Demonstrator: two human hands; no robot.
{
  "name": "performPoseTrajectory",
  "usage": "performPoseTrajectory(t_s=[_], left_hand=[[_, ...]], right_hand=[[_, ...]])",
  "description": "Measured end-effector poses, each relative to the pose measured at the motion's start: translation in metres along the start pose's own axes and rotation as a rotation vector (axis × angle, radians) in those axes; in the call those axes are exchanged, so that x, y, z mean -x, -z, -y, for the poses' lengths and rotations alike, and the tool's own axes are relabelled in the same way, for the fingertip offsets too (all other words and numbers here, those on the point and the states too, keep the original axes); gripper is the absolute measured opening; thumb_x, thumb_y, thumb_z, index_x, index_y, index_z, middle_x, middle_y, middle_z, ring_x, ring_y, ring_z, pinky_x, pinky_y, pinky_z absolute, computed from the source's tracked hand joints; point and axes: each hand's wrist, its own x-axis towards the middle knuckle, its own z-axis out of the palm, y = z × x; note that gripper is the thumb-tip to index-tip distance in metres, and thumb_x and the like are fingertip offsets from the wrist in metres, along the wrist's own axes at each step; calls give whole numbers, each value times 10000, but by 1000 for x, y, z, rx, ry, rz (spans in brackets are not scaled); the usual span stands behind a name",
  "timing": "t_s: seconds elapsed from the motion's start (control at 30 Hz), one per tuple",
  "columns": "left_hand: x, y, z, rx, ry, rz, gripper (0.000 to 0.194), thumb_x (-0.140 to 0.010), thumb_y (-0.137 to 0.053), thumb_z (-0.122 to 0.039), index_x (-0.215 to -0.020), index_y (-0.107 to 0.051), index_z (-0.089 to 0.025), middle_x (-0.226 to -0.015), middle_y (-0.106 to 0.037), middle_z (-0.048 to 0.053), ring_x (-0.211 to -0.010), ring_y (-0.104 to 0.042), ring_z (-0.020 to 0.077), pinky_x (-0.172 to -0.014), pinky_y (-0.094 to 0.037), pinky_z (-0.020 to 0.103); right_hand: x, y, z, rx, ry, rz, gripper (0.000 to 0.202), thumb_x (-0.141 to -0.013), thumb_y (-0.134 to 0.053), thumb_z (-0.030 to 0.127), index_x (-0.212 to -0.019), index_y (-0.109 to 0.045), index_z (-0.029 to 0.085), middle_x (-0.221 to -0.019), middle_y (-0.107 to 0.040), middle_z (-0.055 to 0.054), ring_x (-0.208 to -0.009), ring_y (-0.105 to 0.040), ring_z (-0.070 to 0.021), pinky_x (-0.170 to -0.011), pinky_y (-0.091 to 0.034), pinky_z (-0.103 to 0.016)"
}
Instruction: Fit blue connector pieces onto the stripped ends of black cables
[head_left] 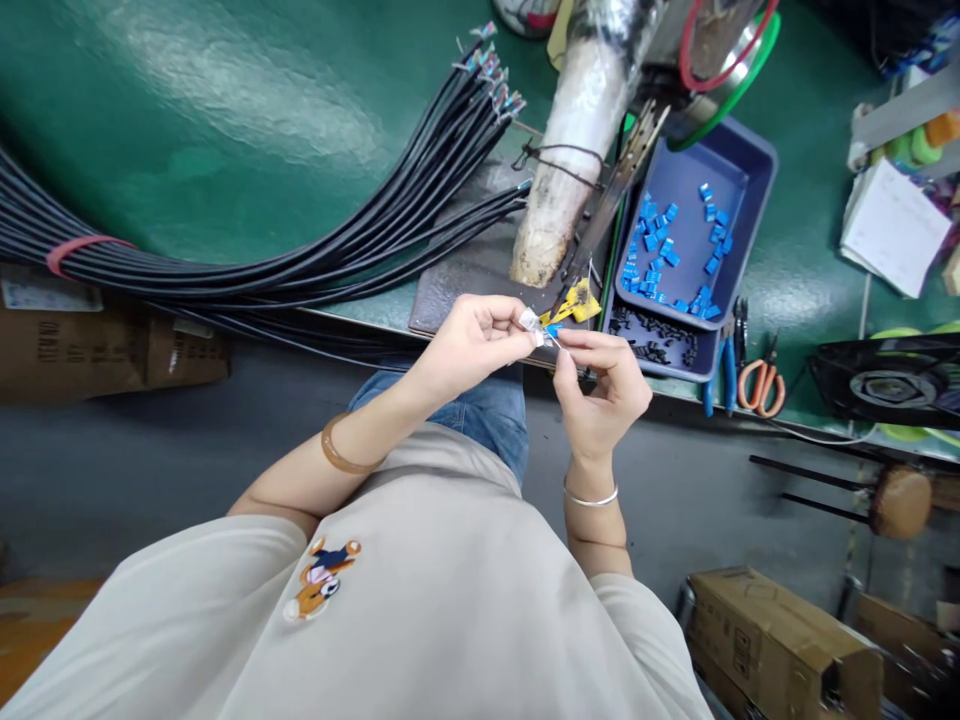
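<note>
My left hand (pixel 484 338) is closed at the front edge of the bench, with white wrapping on its fingertips. A small blue connector (pixel 553 330) lies at those fingertips, partly hidden by them. From the right, my right hand (pixel 604 385) pinches a thin, pale wire-like piece (pixel 556 343) against the blue connector. Just beyond the hands, a long dark metal tool (pixel 600 225) slants down, its tip close to the connector. A yellow piece (pixel 579 300) sits beside that tip. What else the fingers hold is hidden.
A bundle of black cables (pixel 300 265) crosses the left side. A foil-wrapped duct (pixel 570 150) hangs over a dark board (pixel 457 285). Right of it are a blue-grey tray (pixel 754 190) of blue connectors, small black parts (pixel 660 340), blue-handled pliers (pixel 720 375) and orange scissors (pixel 762 385).
</note>
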Motion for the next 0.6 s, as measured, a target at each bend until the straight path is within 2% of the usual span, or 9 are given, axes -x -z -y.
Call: performPoseTrajectory(t_s=[0.13,0.6], left_hand=[[-2,0,0,16,7,4,137,-689,-699,-184,-622,-595,-124,-565,-496,-34,-502,-407,32,-469,-291,164],[-9,-2,3,29,-46,-21,49,-666,-649,-84,-642,-617,-113,-553,-492,-44,-500,-405,20,-470,-308,140]], right_hand=[[-2,-1,-2,21,78,-5,139,-822,-649,121,-818,-593,248,-926,-739,-1,-855,-705,-157,-762,-584,-349],[-10,0,-7,92,183,5,164,-808,-653,87,-825,-587,236,-908,-737,4,-830,-700,-148,-739,-566,-320]])
